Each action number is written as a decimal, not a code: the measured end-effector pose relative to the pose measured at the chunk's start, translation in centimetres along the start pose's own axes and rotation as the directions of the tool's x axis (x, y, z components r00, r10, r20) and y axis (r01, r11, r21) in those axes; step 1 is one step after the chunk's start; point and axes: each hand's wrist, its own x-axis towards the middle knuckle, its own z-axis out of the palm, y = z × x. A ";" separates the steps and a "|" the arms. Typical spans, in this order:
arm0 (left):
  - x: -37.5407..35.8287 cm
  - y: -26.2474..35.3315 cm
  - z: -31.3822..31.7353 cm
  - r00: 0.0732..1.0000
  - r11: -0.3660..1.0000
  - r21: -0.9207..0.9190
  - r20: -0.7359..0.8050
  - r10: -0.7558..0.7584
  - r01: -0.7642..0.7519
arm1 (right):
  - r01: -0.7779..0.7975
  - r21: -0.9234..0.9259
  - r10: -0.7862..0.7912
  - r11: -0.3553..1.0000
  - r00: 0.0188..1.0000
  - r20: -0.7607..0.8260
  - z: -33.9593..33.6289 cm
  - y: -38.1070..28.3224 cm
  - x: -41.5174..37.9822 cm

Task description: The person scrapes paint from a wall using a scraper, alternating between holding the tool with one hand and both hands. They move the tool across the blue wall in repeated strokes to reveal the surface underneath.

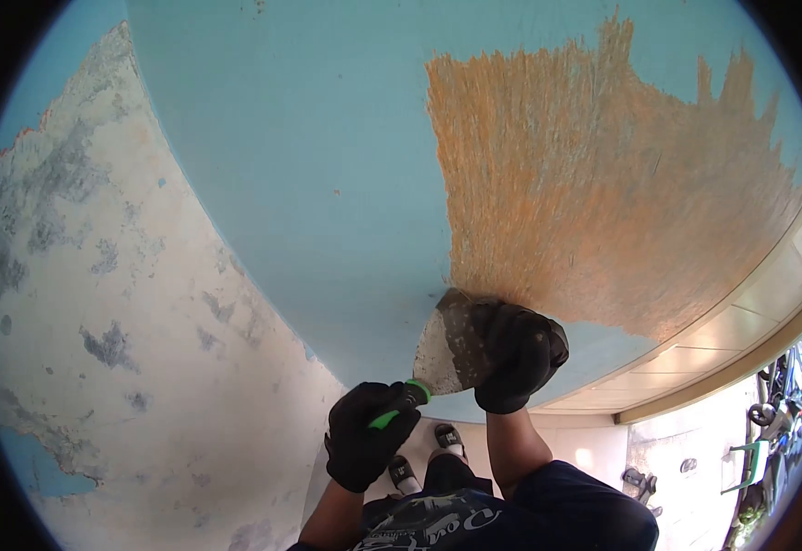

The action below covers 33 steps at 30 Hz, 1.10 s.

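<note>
Scraper (436,358), wide-bladed, with a black-and-green handle (415,394): one, held between two dark-gloved hands, low in front of the body and below the lower left corner of a scuffed orange-brown patch (548,174). Left hand (369,432): fingers closed around the handle. Right hand (516,349): fingers bent, at the broad end of the blade; how tightly they close, and whether they hold anything else, cannot be told. Blade: pale, speckled residue near the handle, a darker band toward the right hand. Stage, as judged: handling of the blade, with its face turned up to view; contact with the wall cannot be made out. Requirement for any shift of the tool, as judged: a firm handle grip and fingers kept off the edge. Surface: light blue wall (282,165), the patch streaked and ragged-edged; at left, a whitish wall section (144,303) with grey blotches. Room: cream tiles (741,326) along the right; pale floor (594,450); dark footwear (640,482) on it; at far right, a green-edged object (756,465) beside blurred clutter.
</note>
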 end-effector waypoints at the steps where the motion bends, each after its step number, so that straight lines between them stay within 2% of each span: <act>1: 0.0 -0.3 0.2 0.999 0.995 -0.093 -0.024 -0.024 0.022 | 0.029 -0.011 -0.029 1.000 0.999 0.028 0.3 0.1 0.5; 4: 1.7 -0.1 -0.9 1.000 0.999 -0.038 -0.022 0.014 -0.015 | 0.049 -0.038 -0.046 0.998 0.997 0.056 1.1 0.2 1.4; 5: 1.4 -0.6 -1.1 0.998 0.998 -0.040 0.019 -0.056 0.057 | 0.073 -0.037 -0.070 0.997 0.995 0.071 1.3 0.3 1.8; 6: 1.0 -0.6 -0.8 0.999 0.998 -0.040 0.013 -0.038 0.038 | 0.086 -0.026 -0.084 0.996 0.993 0.080 0.9 0.3 1.5; 8: -0.3 -0.5 -0.2 0.991 0.987 -0.083 0.011 -0.134 0.135 | -0.002 -0.077 0.001 0.997 1.000 -0.011 0.3 0.2 0.3; 9: 0.1 -0.6 -0.4 0.992 0.988 -0.082 -0.001 -0.130 0.129 | 0.009 -0.055 -0.006 0.998 0.999 0.051 0.3 0.0 0.3; 12: 0.3 -0.6 -1.9 0.984 0.985 -0.026 0.051 -0.172 0.173 | 0.035 -0.133 -0.030 0.990 0.999 0.040 0.5 0.0 -0.2; 13: 0.2 -0.3 -1.4 0.996 0.995 0.037 0.028 -0.090 0.089 | 0.032 -0.134 -0.026 0.990 0.999 0.045 0.3 0.0 -0.3; 16: -0.3 0.1 0.3 0.999 0.998 -0.029 0.003 -0.054 0.054 | -0.002 -0.054 0.000 0.999 1.000 -0.031 0.3 0.3 0.1; 18: 0.7 -0.6 0.0 0.998 0.995 -0.078 0.007 -0.067 0.067 | 0.046 -0.036 -0.045 0.998 0.999 0.026 1.0 0.8 1.6; 20: 2.0 -1.0 -0.2 1.000 0.997 -0.075 -0.018 0.019 -0.021 | 0.062 -0.045 -0.058 0.997 0.995 0.078 1.1 0.5 2.1; 21: 2.2 -0.5 -0.9 0.996 0.996 -0.038 0.035 -0.082 0.083 | 0.072 -0.048 -0.067 0.996 0.993 0.099 1.0 0.2 2.0; 22: 1.7 -0.6 -0.7 0.997 0.997 -0.037 0.040 -0.070 0.072 | 0.084 -0.045 -0.079 0.995 0.992 0.099 0.6 0.1 1.6; 24: -0.2 -1.1 0.1 0.981 0.978 -0.073 0.028 -0.194 0.196 | 0.008 -0.053 -0.006 0.999 0.999 0.042 -0.2 -0.1 0.7; 25: -0.2 -0.9 0.1 0.983 0.983 0.046 0.029 -0.179 0.178 | 0.024 -0.047 -0.022 0.999 0.999 0.047 0.0 0.1 1.2; 26: 0.5 -0.7 0.1 0.985 0.985 0.042 0.030 -0.171 0.170 | 0.030 -0.075 -0.026 0.997 0.998 0.053 0.6 0.1 1.7; 28: 2.0 -0.1 -0.6 0.979 0.961 -0.194 -0.017 -0.204 0.197 | 0.014 -0.116 -0.008 0.993 0.999 0.045 1.2 -0.3 1.6; 29: 3.0 1.2 -1.6 0.994 0.993 -0.040 0.020 -0.110 0.111 | 0.018 -0.131 -0.014 0.991 1.000 0.028 1.6 -0.2 1.9; 30: 2.3 1.2 -1.2 0.995 0.994 -0.042 0.021 -0.098 0.099 | 0.036 -0.140 -0.034 0.990 0.999 0.020 2.1 -0.2 2.5; 31: 1.0 0.8 -0.3 0.984 0.976 -0.128 0.012 -0.176 0.176 | 0.110 -0.395 -0.121 0.912 0.993 -0.004 1.9 -0.7 1.8; 32: -0.2 0.4 0.6 0.967 0.944 -0.211 0.012 -0.255 0.252 | 0.129 -0.384 -0.138 0.914 0.990 0.005 1.4 -0.7 1.5; 33: -0.4 0.5 0.8 0.941 0.900 -0.287 0.021 -0.338 0.329 | 0.081 -0.241 -0.075 0.967 0.997 0.035 0.7 -0.5 1.3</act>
